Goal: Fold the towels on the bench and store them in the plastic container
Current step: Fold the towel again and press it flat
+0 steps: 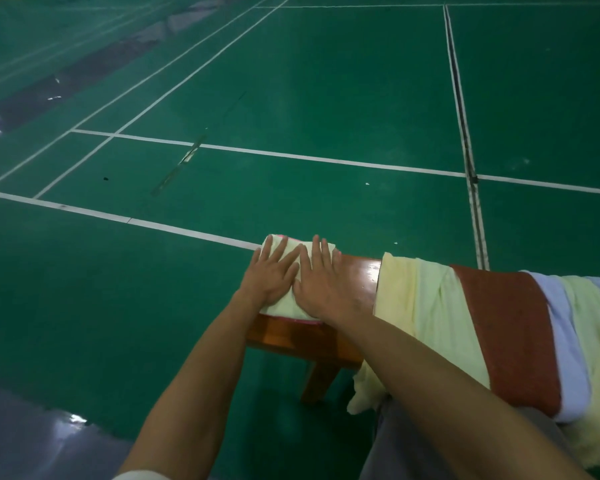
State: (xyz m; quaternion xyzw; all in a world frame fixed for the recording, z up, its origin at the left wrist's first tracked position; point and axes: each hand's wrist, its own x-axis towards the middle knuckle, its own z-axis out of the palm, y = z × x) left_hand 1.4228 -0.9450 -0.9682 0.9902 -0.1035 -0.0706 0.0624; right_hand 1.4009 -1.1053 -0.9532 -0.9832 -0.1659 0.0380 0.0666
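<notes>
Head view: both hands press flat, fingers straight and spread, on a folded pale yellow towel [280,258] with a pink edge, lying at the left end of the brown wooden table [355,275]. Left hand [269,275] and right hand [321,282] lie side by side. Unfolded yellow [416,299], rust-brown [506,327] and white towels [565,344] drape the table to the right, above the green court floor [291,98].

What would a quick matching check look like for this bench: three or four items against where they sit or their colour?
Items:
1. folded yellow towel
2. brown towel
3. left hand
4. bench

States:
A. draped over the bench, right of a yellow one
B. bare glossy wood
C. flat on the folded towel's left part
D. pressed under both hands at the bench's left end

Pairs: 1-D, 2-A, 3-C, 4-B
</notes>
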